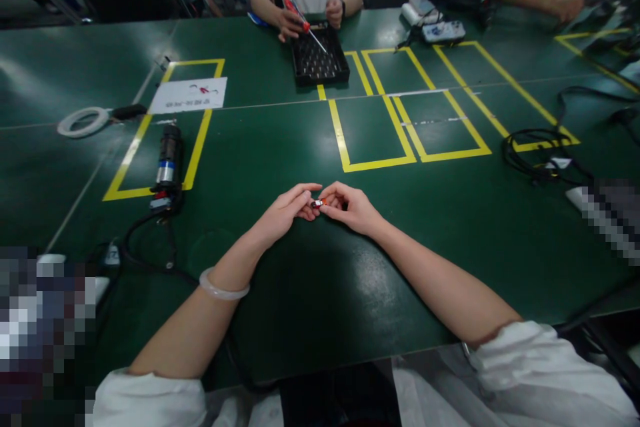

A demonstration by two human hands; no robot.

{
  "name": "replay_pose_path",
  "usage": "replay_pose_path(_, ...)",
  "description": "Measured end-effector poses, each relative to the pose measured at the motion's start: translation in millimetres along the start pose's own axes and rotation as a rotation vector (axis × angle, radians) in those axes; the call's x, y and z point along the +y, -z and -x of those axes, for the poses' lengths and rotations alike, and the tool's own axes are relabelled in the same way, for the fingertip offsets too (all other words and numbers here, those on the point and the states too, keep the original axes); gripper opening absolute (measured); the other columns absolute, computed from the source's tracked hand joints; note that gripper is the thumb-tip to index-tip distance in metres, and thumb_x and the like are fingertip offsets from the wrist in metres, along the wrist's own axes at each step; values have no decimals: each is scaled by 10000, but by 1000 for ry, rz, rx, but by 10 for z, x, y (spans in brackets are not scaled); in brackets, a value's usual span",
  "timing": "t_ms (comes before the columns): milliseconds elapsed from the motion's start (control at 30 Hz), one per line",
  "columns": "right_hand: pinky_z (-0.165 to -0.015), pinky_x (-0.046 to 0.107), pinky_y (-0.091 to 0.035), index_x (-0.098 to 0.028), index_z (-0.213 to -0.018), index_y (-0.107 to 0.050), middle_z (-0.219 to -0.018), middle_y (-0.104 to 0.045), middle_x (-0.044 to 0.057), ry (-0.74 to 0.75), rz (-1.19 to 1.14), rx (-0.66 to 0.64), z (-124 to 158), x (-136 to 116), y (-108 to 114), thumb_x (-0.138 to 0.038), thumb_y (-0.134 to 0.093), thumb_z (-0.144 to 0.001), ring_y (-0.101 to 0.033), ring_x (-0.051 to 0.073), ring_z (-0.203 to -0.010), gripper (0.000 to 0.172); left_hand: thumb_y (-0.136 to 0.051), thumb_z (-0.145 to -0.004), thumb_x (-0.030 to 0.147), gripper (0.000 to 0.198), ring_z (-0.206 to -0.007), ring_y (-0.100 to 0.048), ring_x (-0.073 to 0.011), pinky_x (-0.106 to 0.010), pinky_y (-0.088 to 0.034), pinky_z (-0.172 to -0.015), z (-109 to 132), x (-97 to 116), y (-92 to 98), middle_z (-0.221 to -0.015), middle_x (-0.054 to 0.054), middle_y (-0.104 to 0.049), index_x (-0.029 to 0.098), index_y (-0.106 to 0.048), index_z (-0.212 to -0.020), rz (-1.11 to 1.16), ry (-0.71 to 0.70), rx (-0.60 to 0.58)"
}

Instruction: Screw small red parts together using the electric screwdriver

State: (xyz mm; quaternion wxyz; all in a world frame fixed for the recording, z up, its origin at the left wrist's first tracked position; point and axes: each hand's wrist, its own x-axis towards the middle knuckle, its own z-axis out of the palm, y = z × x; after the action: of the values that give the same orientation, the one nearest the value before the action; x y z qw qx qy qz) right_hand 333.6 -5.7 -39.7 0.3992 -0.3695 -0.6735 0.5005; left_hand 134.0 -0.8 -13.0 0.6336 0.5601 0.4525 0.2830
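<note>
Your right hand (pixel 357 209) pinches a small red part (pixel 319 203) between closed fingers at the centre of the frame, above the bench (pixel 255 147). Your left hand (pixel 285 210) meets it, fingers half-curled; whether they grip, I can't tell.

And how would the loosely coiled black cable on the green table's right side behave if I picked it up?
The coiled black cable likely flops rather than holding shape, since it lies in loose curves. Its coil may spread or snag, as several loops overlap.
</note>
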Motion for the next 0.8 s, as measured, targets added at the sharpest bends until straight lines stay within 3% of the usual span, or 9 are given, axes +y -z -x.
replay_pose_path(267,-581,225,-427,-194,-1027,-622,-756,-614,-26,27,30,27,3,31,-6,-308,-661,-869,-530,94,-615,199,-659,-858,437,335,-799,-621,-153,-319,-508,-798,-12,-10,-2,-867,-51,-657,147,-600,-1015,-37,-30,-2)
replay_pose_path(500,-599,237,-440,-198,-975,-624,-776,-627,-14,13,48,79,-14,34,-5,-359,-670,-872,-541,106,-646,197,-711,-816,356,323,-817,-614,-129,-284,-513,-802,6,-4,-28,-885,-18,-627,149,-582,-1029,-30,-79,12)
replay_pose_path(667,-577,239,-427,-195,-938,-616,-801,-614,-9,67,98,74,-21,26,-1,-266,-659,-858,-542,106,-642,115,-739,-782,290,355,-911,-612,-158,-314,-528,-830,-16,-48,-22,-975,-50,-624,147,-567,-1058,-28,-117,53)
replay_pose_path(800,-625,247,-449,-201,-1009,-582,-865,-631,-3,98,148,66,-21,41,-9,-194,-635,-849,-575,109,-681,170,-743,-773,252,359,-952,-603,-159,-337,-505,-908,-29,-71,-18,-1030,-62,-612,138,-565,-1064,-65,-171,75)
